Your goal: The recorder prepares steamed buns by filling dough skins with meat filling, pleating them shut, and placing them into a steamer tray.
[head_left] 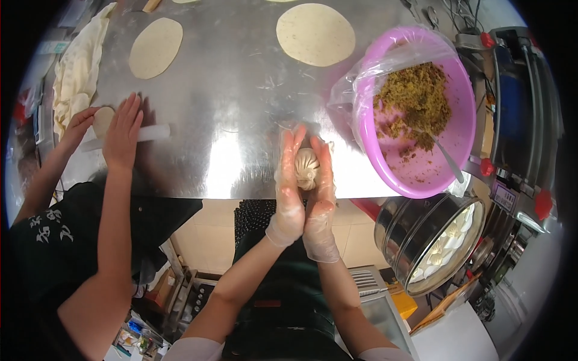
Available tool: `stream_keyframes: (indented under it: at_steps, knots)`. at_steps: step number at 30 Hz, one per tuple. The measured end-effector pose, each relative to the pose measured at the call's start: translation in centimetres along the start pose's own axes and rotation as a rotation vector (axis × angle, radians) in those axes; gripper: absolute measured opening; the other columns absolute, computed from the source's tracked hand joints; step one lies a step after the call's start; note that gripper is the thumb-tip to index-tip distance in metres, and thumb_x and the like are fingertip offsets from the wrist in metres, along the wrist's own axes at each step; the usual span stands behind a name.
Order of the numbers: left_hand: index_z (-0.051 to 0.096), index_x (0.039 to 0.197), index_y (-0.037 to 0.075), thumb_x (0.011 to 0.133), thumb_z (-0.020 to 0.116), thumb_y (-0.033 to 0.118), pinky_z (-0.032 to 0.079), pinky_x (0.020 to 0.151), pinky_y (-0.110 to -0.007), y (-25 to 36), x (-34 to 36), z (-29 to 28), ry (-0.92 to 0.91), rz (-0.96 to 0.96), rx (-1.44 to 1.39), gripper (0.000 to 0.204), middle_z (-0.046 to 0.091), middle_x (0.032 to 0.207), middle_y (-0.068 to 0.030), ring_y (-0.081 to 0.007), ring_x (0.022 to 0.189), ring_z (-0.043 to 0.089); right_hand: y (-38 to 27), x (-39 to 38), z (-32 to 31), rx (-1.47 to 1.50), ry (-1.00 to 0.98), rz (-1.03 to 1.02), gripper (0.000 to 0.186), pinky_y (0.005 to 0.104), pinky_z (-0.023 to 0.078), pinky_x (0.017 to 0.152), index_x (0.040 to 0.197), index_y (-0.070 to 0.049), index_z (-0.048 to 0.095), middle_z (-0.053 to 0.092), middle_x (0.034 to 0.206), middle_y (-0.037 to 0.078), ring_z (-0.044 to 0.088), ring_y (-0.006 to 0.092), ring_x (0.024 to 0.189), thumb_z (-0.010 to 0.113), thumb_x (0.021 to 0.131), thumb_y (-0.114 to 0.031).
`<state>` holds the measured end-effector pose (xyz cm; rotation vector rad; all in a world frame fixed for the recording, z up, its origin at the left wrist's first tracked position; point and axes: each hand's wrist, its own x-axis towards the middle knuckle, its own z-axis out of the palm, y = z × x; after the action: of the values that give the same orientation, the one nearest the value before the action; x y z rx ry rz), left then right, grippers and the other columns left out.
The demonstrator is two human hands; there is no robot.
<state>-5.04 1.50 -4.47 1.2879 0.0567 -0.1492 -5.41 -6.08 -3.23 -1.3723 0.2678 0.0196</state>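
Between my two palms, over the near edge of the steel table, sits a pleated bun (307,168) with its folds gathered toward the middle. My left hand (289,192) presses on its left side and my right hand (321,198) on its right, fingers stretched forward. Both wear clear plastic gloves. To the right is a pink basin (374,135) of crumbly brown-yellow filling (421,96), a spoon (448,157) standing in it. A round dough wrapper (315,35) lies flat beyond my hands, and another wrapper (155,48) is further left.
At the left a co-worker's hands (122,132) work a small dough disc (103,122) with a white rolling pin (153,133). A cloth-like dough sheet (81,69) lies along the left edge. Below the basin stands a round steamer (400,237) holding several buns.
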Motion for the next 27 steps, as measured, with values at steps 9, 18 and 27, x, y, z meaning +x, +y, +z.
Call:
stream_keyframes:
  at_steps: [9,18,27]
  knots:
    - [0.005,0.158,0.008,0.088,0.021,0.082,0.013,0.12,-0.045,0.2,-0.2,0.5,-0.004,0.071,-0.045,0.103,0.01,0.162,-0.0227,-0.034,0.149,0.014,-0.7,0.3,0.4,-0.032,0.013,-0.077,0.116,0.0467,0.015,0.121,0.156,-0.005,0.015,0.024,0.159,0.019,0.02,0.0321,0.148,0.027,0.078,-0.089]
    - [0.007,0.158,0.009,0.088,0.018,0.082,0.015,0.12,-0.046,-0.2,-0.3,0.1,-0.016,-0.021,-0.005,0.101,0.015,0.161,-0.0219,-0.0333,0.149,0.015,0.8,-0.7,0.0,-0.055,0.048,0.025,0.117,0.0444,0.018,0.12,0.156,-0.002,0.014,0.026,0.157,0.021,0.021,0.0331,0.148,0.026,0.078,-0.089]
    - [0.011,0.158,0.008,0.089,0.02,0.081,0.013,0.12,-0.045,0.0,-1.0,0.7,0.011,-0.055,-0.071,0.1,0.014,0.162,-0.0202,-0.0321,0.149,0.017,-1.0,-0.2,0.0,-0.087,0.041,0.054,0.117,0.044,0.017,0.12,0.155,-0.001,0.015,0.027,0.157,0.02,0.021,0.0321,0.148,0.025,0.079,-0.089]
